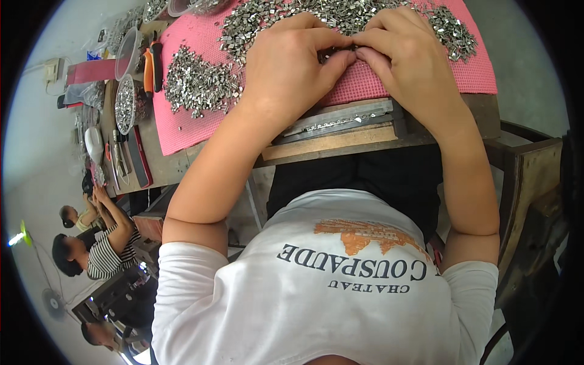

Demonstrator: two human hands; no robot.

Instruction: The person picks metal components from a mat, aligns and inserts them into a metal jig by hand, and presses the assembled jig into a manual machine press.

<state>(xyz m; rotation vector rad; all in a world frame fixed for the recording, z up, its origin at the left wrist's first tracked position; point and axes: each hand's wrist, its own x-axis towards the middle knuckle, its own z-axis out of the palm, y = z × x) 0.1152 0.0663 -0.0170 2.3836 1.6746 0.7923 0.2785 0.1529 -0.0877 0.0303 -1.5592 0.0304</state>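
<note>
Holding left hand (291, 61) and right hand (412, 53) fingertip to fingertip beside metal pieces (347, 18) — cannot tell whether pinching anything. Seeing silvery bits (125, 104) in clear tub (141, 106).

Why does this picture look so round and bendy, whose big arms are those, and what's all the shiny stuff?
There's no robot here, just a person with bare hands. A camera on their head looks down, so you see their white shirt, left hand and right hand. The camera's very wide lens bends straight lines near the edge. That's the only view we have.

The shiny stuff is lots of tiny metal pieces, heaped on a pink mat. To the left are clear tubs and orange-and-black pliers. In front of the person is a grey bar with a row of small shiny bits.

The hands meet at their tips above the mat. Anything held between them is too hidden to tell.
</note>
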